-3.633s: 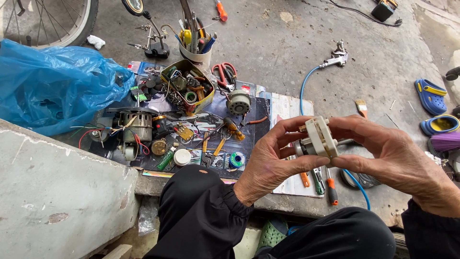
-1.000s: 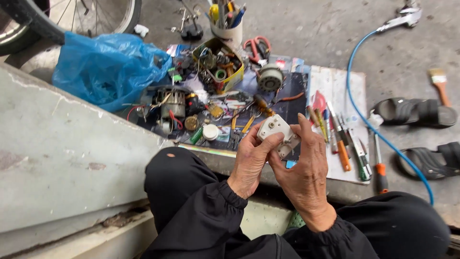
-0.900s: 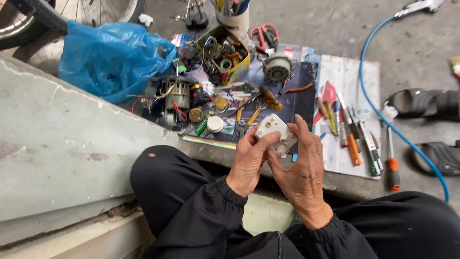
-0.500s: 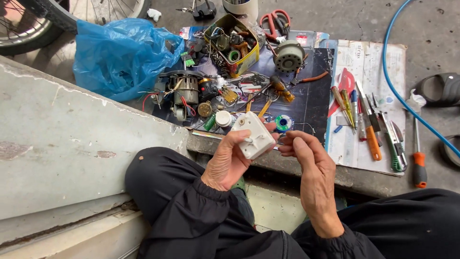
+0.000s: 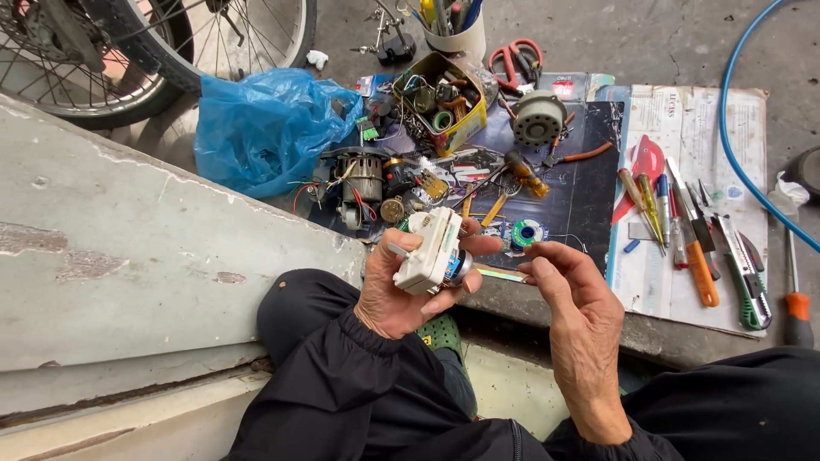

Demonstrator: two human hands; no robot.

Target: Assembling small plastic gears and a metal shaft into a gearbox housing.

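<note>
Left hand [image 5: 401, 294] grips the white plastic switch unit [image 5: 430, 250] near the lap, above the near edge of the cluttered mat [image 5: 572, 192]. Right hand [image 5: 571, 294] hovers just beside it, fingers loosely curled, empty — a steady left grip seems advisable while the right works the unit's underside.

Left hand [image 5: 401, 294] grips a small white plastic boxy part [image 5: 430, 252]; right hand [image 5: 574, 294] hovers just right of it, fingers curled, apart from it.
</note>
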